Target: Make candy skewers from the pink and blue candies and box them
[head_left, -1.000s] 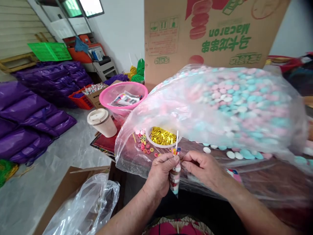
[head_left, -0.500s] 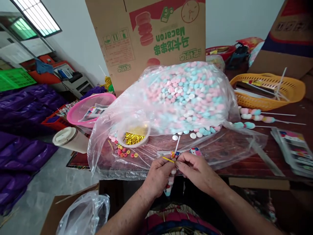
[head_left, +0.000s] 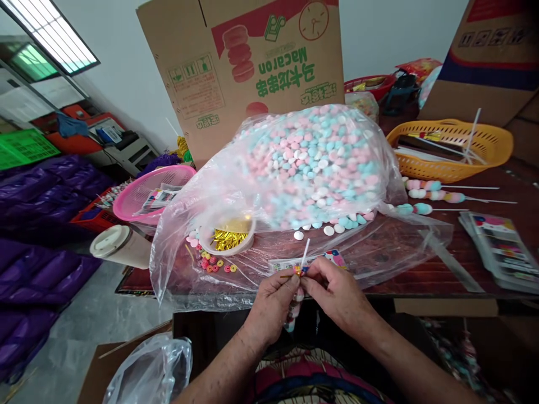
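My left hand (head_left: 272, 306) is closed round a bagged marshmallow skewer (head_left: 291, 322), whose white stick (head_left: 306, 251) points up and away from me. A gold twist tie (head_left: 286, 276) lies across the gathered neck of the wrapper, by my left thumb. My right hand (head_left: 339, 292) pinches at the same neck from the right; its fingertips hide exactly what they grip there. Just beyond my hands, a printed wrapper (head_left: 334, 258) lies flat on the plastic. A clear tub (head_left: 251, 240) of gold twist ties stands to the left, beside small ring candies (head_left: 214, 262).
A big clear bag of pastel marshmallows (head_left: 311, 163) fills the middle of the table. To the right are a yellow basket (head_left: 497, 146), finished-looking skewers (head_left: 442, 195) and stacked wrappers (head_left: 503, 249). A lidded cup (head_left: 122, 247) and pink basket (head_left: 122, 206) stand left.
The gold twist tie, earlier sticking out diagonally above my fingers, now lies lower and closer against the wrapper's neck. My right fingertips have moved slightly at the neck. The view has shifted a little.
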